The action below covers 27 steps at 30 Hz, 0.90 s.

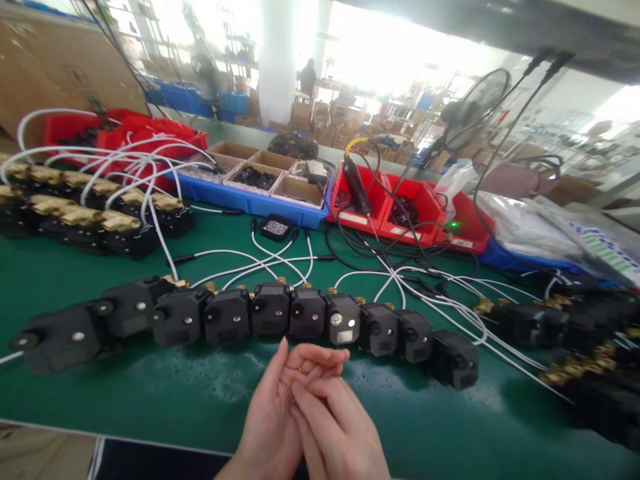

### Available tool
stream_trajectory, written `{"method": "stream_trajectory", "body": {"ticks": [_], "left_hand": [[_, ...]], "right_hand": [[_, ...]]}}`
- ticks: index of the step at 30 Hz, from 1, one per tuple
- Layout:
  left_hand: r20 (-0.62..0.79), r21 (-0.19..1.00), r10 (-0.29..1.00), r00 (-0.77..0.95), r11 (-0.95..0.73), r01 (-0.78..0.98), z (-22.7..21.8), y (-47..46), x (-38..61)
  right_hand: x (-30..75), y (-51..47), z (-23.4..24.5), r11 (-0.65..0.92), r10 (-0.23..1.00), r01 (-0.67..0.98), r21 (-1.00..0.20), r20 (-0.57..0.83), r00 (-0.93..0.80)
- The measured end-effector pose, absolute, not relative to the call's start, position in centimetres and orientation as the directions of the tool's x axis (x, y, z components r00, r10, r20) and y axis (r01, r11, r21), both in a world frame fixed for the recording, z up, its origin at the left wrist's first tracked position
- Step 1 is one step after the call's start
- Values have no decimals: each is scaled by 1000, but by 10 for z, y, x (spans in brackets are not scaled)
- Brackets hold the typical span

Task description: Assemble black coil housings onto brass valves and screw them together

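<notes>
"How are the hands placed?"

"The left hand [267, 410] is palm up and half open, its fingers loosely curled. The right hand [345, 427] lies against it, bent fingers reaching into the left palm."

"Is anything held?"

"I can't tell; the fingers hide whatever might be there. A small gold-coloured spot [301, 368] shows by the left fingers, too blurred to name."

"And the black units?"

"A row of black units [307, 313] curves across the green desk [175, 400] from left to right, just beyond the fingertips. Brass fittings [281, 281] show along its far side."

"What's farther off?"

"White cables [240, 255] cross one another, near a small black dish [275, 238] of tiny bits. Behind stand a blue tray [250, 202] of boxes and, to its right, red bins [415, 233] with a black electric screwdriver [356, 185] against them."
</notes>
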<state>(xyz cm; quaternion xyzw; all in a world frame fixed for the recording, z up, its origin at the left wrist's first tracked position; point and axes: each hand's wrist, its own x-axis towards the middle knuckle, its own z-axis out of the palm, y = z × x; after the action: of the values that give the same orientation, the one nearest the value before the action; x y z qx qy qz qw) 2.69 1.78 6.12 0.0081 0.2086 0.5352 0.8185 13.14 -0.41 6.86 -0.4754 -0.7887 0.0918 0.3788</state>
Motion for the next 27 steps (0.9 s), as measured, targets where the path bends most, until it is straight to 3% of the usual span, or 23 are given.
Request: {"method": "stream_trajectory", "body": {"ticks": [8,16,19,23,27], "left_hand": [[-400,269,839,370,493,-827,62,18,41],[-414,171,804,426,529,-831,61,21,50],[-383,144,807,449,533,-834,60,22,49],[-340,93,833,436,491,-866,59,22,48],[-349,76,828,439,492,-867,58,23,47]], "right_hand": [[139,-4,55,528,819,723,-445,493,-295],[138,0,59,530,808,680,-506,545,-224],[144,1,66,511,797,626,-589,598,-87],[173,6,81,427,820,559,-711,565,92],[197,18,94,382,794,633,-673,590,148]]}}
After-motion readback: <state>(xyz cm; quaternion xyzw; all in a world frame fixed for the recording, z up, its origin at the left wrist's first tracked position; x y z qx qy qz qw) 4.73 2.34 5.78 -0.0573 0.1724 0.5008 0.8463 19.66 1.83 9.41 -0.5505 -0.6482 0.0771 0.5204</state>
